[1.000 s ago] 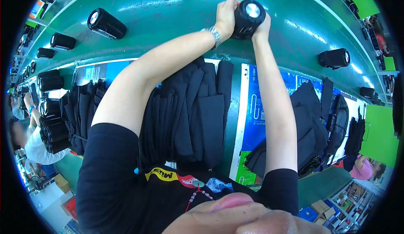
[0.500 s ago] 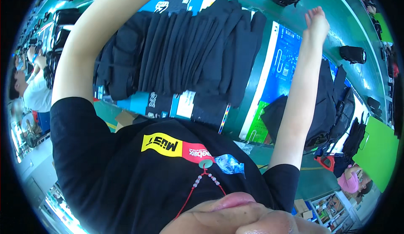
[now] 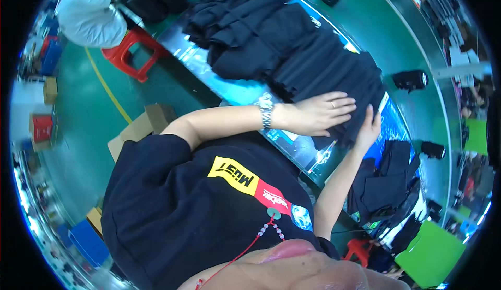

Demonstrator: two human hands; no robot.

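A long row of overlapping black cloth pieces (image 3: 313, 63) lies across the work table. Flat on top of its right end rests my left hand (image 3: 326, 113), fingers stretched out, with a ring on one finger and a metal-band watch (image 3: 266, 111) at the wrist. My right hand (image 3: 369, 131) is at the right edge of the same row, its visible fingers extended and touching the cloth's side; part of this hand is hidden. More dark cloth (image 3: 245, 42) is bunched toward the far left end.
A second black fabric pile (image 3: 383, 185) sits to the right on the blue printed table covering (image 3: 394, 125). Black cylindrical speakers (image 3: 410, 80) stand along the green line beyond. At left are a red stool (image 3: 136, 55), a person in white (image 3: 91, 16) and a cardboard box (image 3: 143, 128).
Both hands have come down from raised, spread positions onto the right end of the cloth row. The view has turned, so the table now slants and the red stool shows at left.
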